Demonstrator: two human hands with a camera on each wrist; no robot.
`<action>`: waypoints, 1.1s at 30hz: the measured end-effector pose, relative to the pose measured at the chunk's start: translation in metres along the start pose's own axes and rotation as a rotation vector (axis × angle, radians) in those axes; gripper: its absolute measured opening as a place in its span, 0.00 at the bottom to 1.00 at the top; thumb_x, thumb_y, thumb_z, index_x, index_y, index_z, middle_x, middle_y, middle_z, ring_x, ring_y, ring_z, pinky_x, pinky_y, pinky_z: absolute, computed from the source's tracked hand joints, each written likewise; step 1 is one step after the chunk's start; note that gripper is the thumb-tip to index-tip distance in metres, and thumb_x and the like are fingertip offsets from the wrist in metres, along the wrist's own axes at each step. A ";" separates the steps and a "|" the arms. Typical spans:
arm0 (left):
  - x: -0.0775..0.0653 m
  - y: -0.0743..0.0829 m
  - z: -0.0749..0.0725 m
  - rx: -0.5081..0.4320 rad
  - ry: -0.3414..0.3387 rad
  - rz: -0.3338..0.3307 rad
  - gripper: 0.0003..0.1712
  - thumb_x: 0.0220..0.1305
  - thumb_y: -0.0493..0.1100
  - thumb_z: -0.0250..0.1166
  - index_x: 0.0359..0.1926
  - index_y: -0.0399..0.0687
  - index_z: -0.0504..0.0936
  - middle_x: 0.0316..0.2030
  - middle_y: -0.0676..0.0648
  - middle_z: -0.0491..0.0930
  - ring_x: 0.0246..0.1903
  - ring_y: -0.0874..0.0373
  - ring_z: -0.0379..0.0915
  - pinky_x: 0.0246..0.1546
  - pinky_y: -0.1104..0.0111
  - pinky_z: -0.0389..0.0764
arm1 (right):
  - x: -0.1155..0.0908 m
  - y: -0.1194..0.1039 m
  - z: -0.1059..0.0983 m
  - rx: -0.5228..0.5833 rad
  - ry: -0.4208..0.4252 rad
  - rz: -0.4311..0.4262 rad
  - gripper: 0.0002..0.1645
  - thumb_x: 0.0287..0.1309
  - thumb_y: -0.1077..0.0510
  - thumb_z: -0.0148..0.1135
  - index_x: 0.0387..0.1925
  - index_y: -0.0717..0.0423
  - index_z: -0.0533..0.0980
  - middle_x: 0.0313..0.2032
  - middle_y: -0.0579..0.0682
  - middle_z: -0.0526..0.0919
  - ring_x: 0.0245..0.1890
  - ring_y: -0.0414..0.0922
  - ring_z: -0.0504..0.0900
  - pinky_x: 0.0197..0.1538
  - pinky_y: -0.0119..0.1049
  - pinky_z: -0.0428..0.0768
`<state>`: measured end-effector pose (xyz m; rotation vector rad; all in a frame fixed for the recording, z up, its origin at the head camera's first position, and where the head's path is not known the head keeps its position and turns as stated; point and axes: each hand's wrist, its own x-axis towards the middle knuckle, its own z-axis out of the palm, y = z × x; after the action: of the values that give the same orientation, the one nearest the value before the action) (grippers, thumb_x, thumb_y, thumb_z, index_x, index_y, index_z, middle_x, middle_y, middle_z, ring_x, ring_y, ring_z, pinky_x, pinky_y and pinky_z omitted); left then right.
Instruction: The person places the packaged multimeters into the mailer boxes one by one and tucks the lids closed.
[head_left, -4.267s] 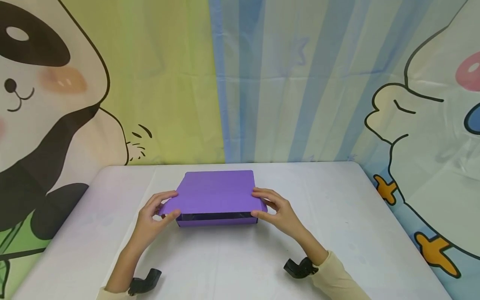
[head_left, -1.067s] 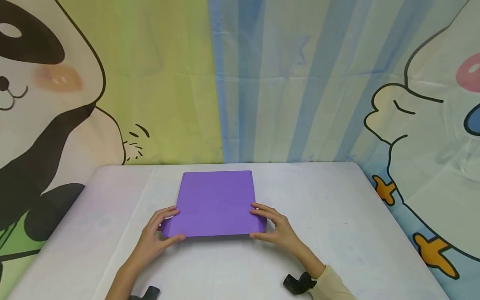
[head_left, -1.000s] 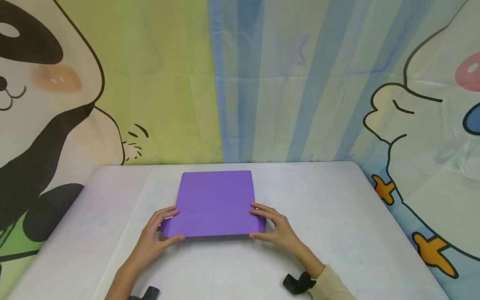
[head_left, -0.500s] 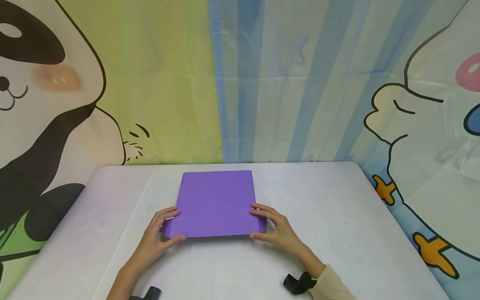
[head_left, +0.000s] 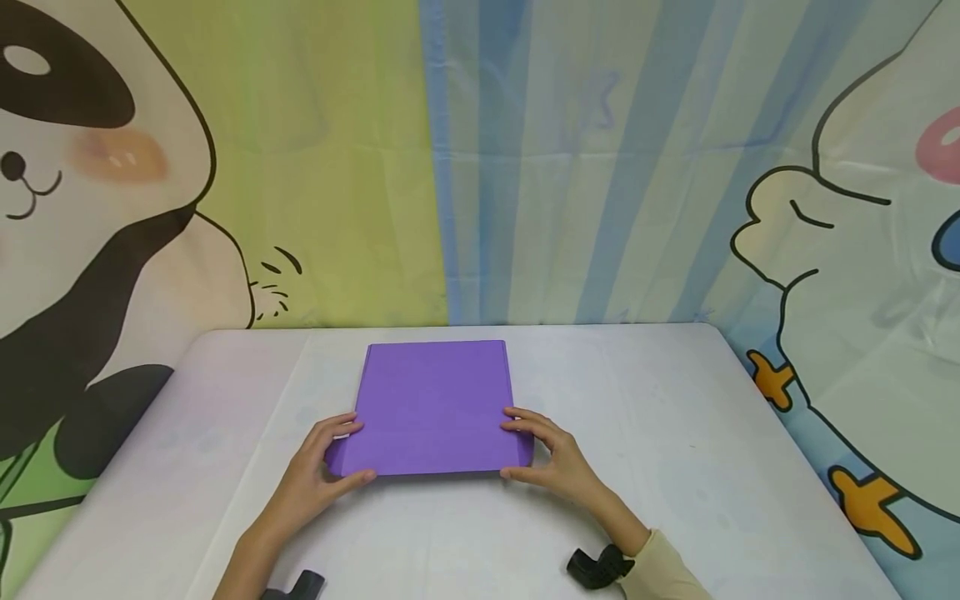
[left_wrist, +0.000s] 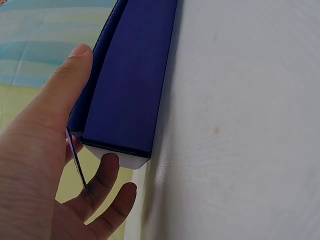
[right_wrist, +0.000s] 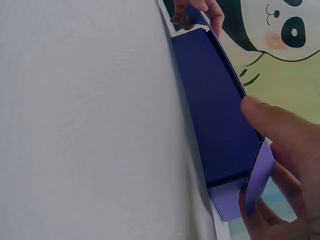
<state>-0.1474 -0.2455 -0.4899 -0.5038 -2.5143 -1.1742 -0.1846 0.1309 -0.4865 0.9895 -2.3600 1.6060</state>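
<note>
A purple cardboard box (head_left: 435,408) lies on the white table, its lid covering the top. At the lid's front left corner my left hand (head_left: 318,467) grips, thumb along the front edge and fingers by the side. My right hand (head_left: 555,458) holds the opposite front corner likewise. The right wrist view shows the box's dark front wall (right_wrist: 215,110) with the lid's edge standing out past it, and a side flap (right_wrist: 259,175) between my right thumb and fingers. In the left wrist view another flap (left_wrist: 76,160) sticks out beside my left fingers. The box's inside is hidden.
The white-covered table (head_left: 675,467) reaches back to a printed curtain (head_left: 562,167) with cartoon animals. Black wrist mounts (head_left: 600,568) sit on both forearms, the left one partly cut off by the frame's lower edge.
Since the oldest frame the lid's front edge has come down and toward me, hiding the dark gap and front wall. Both hands moved nearer with it. Over the last second they stay almost still.
</note>
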 end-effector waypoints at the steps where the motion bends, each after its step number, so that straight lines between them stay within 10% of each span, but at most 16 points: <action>1: 0.000 0.000 0.000 0.003 -0.001 -0.002 0.40 0.43 0.44 0.81 0.59 0.52 0.74 0.63 0.47 0.69 0.66 0.65 0.58 0.61 0.89 0.53 | 0.000 0.000 0.000 -0.005 0.002 0.002 0.35 0.40 0.63 0.80 0.55 0.59 0.78 0.63 0.57 0.74 0.66 0.55 0.68 0.66 0.31 0.68; 8: 0.002 0.001 0.001 0.026 0.009 0.011 0.40 0.42 0.44 0.82 0.58 0.49 0.75 0.61 0.47 0.71 0.62 0.47 0.63 0.62 0.88 0.53 | 0.004 -0.020 -0.001 -0.037 0.022 -0.038 0.34 0.36 0.70 0.79 0.51 0.67 0.77 0.59 0.66 0.75 0.62 0.62 0.70 0.65 0.28 0.68; 20: -0.001 0.003 0.001 0.004 0.014 -0.002 0.42 0.42 0.42 0.81 0.61 0.49 0.74 0.62 0.46 0.71 0.62 0.62 0.64 0.56 0.88 0.62 | 0.007 -0.034 -0.002 -0.029 0.000 -0.059 0.34 0.36 0.72 0.78 0.50 0.68 0.76 0.58 0.69 0.73 0.60 0.66 0.69 0.66 0.25 0.64; 28: 0.001 0.008 0.000 0.265 0.002 0.054 0.41 0.44 0.55 0.79 0.58 0.45 0.75 0.61 0.47 0.73 0.60 0.45 0.67 0.58 0.52 0.64 | 0.007 -0.028 -0.003 -0.002 0.014 -0.109 0.28 0.42 0.76 0.72 0.49 0.70 0.76 0.56 0.71 0.73 0.59 0.65 0.70 0.66 0.26 0.66; 33: 0.000 0.010 -0.001 0.270 0.010 0.071 0.45 0.40 0.55 0.81 0.59 0.44 0.75 0.61 0.47 0.73 0.60 0.44 0.67 0.61 0.52 0.61 | 0.007 -0.026 -0.003 0.019 0.012 -0.080 0.26 0.45 0.76 0.71 0.49 0.69 0.77 0.56 0.69 0.74 0.60 0.64 0.70 0.66 0.27 0.66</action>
<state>-0.1428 -0.2397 -0.4825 -0.5081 -2.5696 -0.7925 -0.1757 0.1246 -0.4620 1.0609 -2.2710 1.6031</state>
